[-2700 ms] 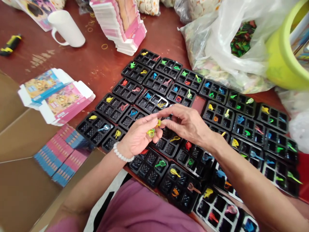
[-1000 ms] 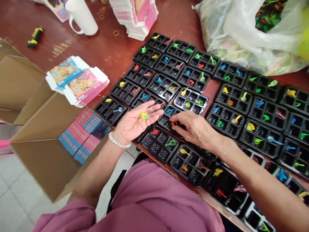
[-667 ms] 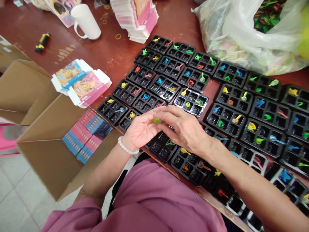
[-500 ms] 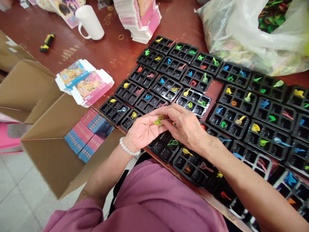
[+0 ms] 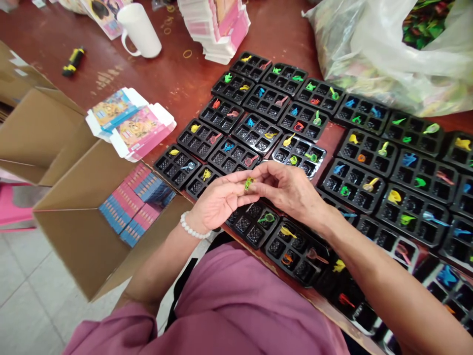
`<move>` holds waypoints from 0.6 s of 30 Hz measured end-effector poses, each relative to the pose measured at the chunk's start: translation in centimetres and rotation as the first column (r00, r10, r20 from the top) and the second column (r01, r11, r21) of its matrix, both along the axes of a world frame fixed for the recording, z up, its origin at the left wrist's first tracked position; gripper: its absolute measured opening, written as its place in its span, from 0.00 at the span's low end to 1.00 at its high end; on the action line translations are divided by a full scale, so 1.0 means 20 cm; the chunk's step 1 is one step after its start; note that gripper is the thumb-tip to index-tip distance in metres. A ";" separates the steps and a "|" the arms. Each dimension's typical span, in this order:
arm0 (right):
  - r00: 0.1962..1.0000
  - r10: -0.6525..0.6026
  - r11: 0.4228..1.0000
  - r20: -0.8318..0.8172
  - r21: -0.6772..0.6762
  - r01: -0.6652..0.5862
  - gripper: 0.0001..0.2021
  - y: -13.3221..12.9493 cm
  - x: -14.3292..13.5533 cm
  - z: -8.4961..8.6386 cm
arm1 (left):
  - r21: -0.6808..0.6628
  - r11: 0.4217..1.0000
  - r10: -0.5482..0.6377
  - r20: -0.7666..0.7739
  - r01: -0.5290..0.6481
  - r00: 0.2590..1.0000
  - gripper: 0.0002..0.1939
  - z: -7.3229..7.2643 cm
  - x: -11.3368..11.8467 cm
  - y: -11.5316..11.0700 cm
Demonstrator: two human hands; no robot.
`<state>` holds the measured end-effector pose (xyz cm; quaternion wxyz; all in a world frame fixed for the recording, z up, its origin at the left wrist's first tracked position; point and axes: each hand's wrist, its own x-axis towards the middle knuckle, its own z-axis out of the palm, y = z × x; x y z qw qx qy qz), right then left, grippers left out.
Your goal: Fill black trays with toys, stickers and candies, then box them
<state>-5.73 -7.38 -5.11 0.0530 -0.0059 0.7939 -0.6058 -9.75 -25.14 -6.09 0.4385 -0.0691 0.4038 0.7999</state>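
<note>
My left hand [image 5: 221, 201] is turned palm up, fingers stretched out, with a white bead bracelet at its wrist. Against its fingers is a small yellow-green plastic toy piece [image 5: 249, 184]; its exact shape is too small to tell. My right hand [image 5: 295, 190] is closed in a pinch on that piece, its fingertips meeting the left fingers. Both hands are over black compartment trays. The tray [image 5: 254, 224] below them holds a green spoon-like piece [image 5: 266, 217]. Another tray [image 5: 297, 155] just beyond has yellow and green pieces. Part of the trays under my hands is hidden.
More black trays [image 5: 356, 177] with small coloured pieces cover the table to the right. A clear plastic bag [image 5: 354, 64] bulges at the back. Flat printed boxes [image 5: 144, 130], a white mug [image 5: 142, 32] and a yellow-black cutter [image 5: 74, 61] lie left. A cardboard carton [image 5: 74, 231] stands beside the table.
My right fingers have shifted slightly right and closed in a pinch on the yellow-green piece. My left hand stays palm up, its fingers a little straighter. The view has shifted slightly.
</note>
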 end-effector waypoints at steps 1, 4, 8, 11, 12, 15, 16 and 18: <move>0.999 -0.015 0.998 0.035 -0.065 0.017 0.07 0.00 0.00 -0.01 | -0.024 1.000 -0.001 -0.013 0.000 1.000 0.14 0.00 0.00 0.00; 0.996 -0.032 0.982 0.083 -0.183 0.047 0.10 0.00 0.00 -0.02 | -0.093 0.995 0.011 -0.070 -0.018 0.998 0.12 0.00 0.02 -0.01; 0.996 -0.050 0.996 -0.073 -0.082 0.044 0.06 -0.02 0.01 -0.01 | -0.170 0.983 0.041 -0.190 -0.074 0.981 0.16 -0.01 0.03 -0.01; 0.943 -0.010 0.976 -0.333 0.204 0.082 0.07 -0.04 0.03 -0.01 | -0.205 0.973 0.052 -0.244 -0.104 0.968 0.20 -0.02 0.04 0.00; 0.913 0.043 0.944 -0.406 0.316 0.096 0.09 -0.04 0.04 -0.01 | -0.212 0.971 0.057 -0.252 -0.113 0.966 0.21 -0.02 0.04 0.00; 0.849 0.209 0.823 -0.485 0.556 0.115 0.13 -0.05 0.05 -0.02 | -0.235 0.963 0.069 -0.261 -0.133 0.963 0.21 -0.02 0.04 0.01; 0.840 0.236 0.795 -0.488 0.594 0.122 0.14 -0.04 0.05 -0.02 | -0.244 0.960 0.069 -0.258 -0.134 0.964 0.21 -0.01 0.03 0.01; 0.837 0.235 0.772 -0.494 0.618 0.149 0.14 -0.03 0.04 -0.04 | -0.256 0.959 0.060 -0.244 -0.124 0.968 0.20 0.00 0.03 0.01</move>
